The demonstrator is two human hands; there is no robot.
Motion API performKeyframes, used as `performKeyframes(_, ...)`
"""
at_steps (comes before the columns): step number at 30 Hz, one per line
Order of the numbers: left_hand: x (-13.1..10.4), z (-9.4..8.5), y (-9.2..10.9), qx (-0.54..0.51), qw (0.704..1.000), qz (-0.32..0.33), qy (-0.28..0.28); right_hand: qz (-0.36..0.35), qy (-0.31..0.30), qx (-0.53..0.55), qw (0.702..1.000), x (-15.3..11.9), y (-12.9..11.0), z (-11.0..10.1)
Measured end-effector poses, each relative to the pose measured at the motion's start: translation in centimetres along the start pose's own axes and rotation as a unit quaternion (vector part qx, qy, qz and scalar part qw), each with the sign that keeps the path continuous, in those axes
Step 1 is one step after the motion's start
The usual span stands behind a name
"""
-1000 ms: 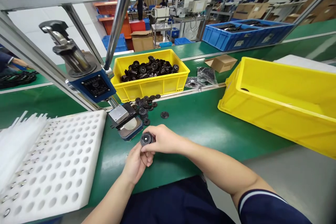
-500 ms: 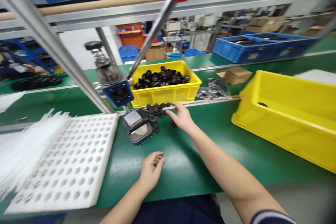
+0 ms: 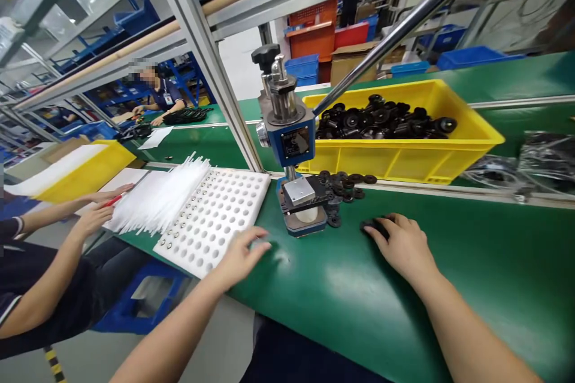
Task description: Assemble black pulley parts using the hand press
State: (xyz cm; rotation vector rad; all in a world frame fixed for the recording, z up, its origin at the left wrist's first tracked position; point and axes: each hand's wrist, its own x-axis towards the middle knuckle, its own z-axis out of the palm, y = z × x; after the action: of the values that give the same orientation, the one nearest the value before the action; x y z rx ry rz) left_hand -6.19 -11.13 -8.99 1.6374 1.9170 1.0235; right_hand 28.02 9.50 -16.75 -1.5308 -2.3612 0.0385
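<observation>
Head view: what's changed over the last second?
The round black part held a second ago has been let go. The left hand moved left, open and empty, near the white tray; the right hand moved right, thumb and fingers on a lone black disc. The camera turned left. The press, disc pile and yellow bin stayed put.

A glossy green workbench (image 3: 323, 293) carries a white, hole-studded foam slab (image 3: 223, 215) at left, a blue-and-silver metal press (image 3: 290, 122) centrally, small black plastic discs (image 3: 349, 184) to its right, and a yellow plastic bin (image 3: 381, 160) at far right.
</observation>
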Motion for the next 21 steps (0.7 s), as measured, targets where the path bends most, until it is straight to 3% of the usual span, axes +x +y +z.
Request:
performKeyframes(2,0.6,-3.8,-4.0,0.127,0.979,-0.056,0.150,-0.014,0.003,0.011,1.000,0.0,0.0,0.4)
performKeyframes(4,1.0,-7.6,-7.9,0.284,0.910,-0.163,0.254,-0.029,-0.002,0.030,0.999,0.0,0.1,0.9)
performKeyframes(6,1.2,-10.7,-11.1,0.322,0.873,-0.219,0.292,-0.032,-0.015,0.060,0.998,0.1,0.3,1.3)
performKeyframes(8,1.4,-12.7,-13.4,0.330,0.861,-0.250,0.296,-0.025,-0.037,0.099,0.994,0.2,0.4,1.4)
performKeyframes(11,2.1,-13.6,-15.6,0.331,0.859,-0.262,0.288,-0.009,-0.067,0.149,0.986,0.3,0.5,1.3)
performKeyframes(15,3.1,-13.3,-17.2,0.326,0.853,-0.263,0.310,0.053,-0.089,0.178,0.978,0.4,0.3,1.2)
performKeyframes(18,3.2,-13.2,-17.0,0.309,0.850,-0.251,0.346,0.084,-0.077,0.203,0.973,0.6,-0.1,1.0)
performKeyframes(21,2.5,-12.9,-15.3,0.267,0.849,-0.226,0.395,0.093,-0.048,0.300,0.948,0.4,-0.8,0.4)
